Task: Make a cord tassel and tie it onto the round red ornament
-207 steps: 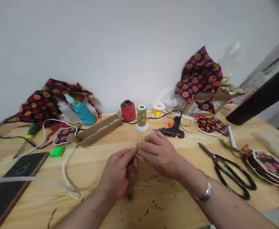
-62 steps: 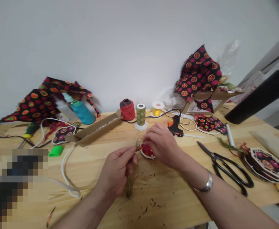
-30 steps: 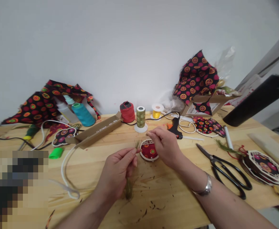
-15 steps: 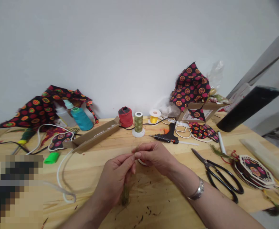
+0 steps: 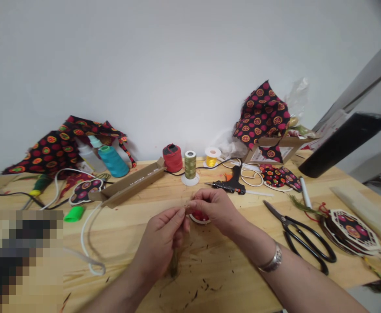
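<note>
Over the middle of the table, my left hand [image 5: 164, 232] is closed in a pinch, and a green thread tassel [image 5: 174, 264] hangs below its fingers. My right hand [image 5: 215, 211] pinches right beside the left fingertips; what lies between its thumb and finger is too small to make out. Partly covered by the right fingers is a round red piece with a pale rim [image 5: 200, 218]. I cannot tell whether the right hand grips that piece too.
Black scissors [image 5: 303, 239] lie right of my right arm, beside a stack of pale-framed octagonal pieces [image 5: 353, 232]. A glue gun [image 5: 231, 183], green thread spool [image 5: 190, 165] and red spool [image 5: 172, 158] stand behind my hands. At left are a cardboard tray [image 5: 134, 182] and white cord [image 5: 83, 234].
My fingertips have moved slightly apart, the right hand drawing a little up and right. More of the round red piece shows under it. The view has shifted slightly.
</note>
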Motion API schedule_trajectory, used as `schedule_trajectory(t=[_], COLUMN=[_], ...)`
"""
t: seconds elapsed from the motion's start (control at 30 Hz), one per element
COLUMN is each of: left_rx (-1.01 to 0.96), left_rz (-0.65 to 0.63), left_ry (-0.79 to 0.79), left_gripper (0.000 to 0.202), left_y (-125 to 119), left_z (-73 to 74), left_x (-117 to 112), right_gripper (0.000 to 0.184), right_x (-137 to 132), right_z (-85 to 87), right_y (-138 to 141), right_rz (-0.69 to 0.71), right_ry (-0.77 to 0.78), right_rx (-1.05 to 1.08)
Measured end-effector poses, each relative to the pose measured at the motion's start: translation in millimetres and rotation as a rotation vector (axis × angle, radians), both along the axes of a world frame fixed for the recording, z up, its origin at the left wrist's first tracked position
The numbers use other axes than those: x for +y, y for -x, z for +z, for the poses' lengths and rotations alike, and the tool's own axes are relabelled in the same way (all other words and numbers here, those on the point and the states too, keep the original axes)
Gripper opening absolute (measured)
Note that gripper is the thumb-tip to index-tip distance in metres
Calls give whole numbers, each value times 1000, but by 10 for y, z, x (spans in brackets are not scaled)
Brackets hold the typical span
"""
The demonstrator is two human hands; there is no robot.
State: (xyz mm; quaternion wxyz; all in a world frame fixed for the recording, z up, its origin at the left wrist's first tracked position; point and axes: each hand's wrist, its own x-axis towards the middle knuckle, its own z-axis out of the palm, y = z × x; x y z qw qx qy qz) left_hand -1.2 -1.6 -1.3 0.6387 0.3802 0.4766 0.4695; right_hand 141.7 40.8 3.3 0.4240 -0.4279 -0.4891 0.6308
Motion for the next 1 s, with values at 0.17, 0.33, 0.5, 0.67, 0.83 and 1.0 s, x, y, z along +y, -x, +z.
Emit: schedule_trajectory(t=[0.17, 0.33, 0.5, 0.67, 0.83, 1.0], left_rx=[-15, -10, 15, 83, 263, 303], left_rz=[-1, -39, -81, -37, 84, 136], left_ry=[16, 24, 17, -54, -233, -347], left_gripper=[32, 23, 18, 18, 8, 9], left_y=[-5, -18, -15, 7, 54, 65], left_z=[2, 14, 10, 11, 28, -22], left_x=[13, 17, 24, 18, 21, 23], right_gripper=[26, 24, 25, 25, 25, 30], right_x=[8, 5, -22, -40, -35, -83], right_z=[-11, -7, 19, 25, 25, -11], right_y=[-7, -4, 6, 8, -15, 5], right_rz=[-8, 7, 13, 19, -80, 154], right_ry=[-25, -47, -93, -148, -213, -185], right_rx=[-18, -14, -4, -4, 3, 240])
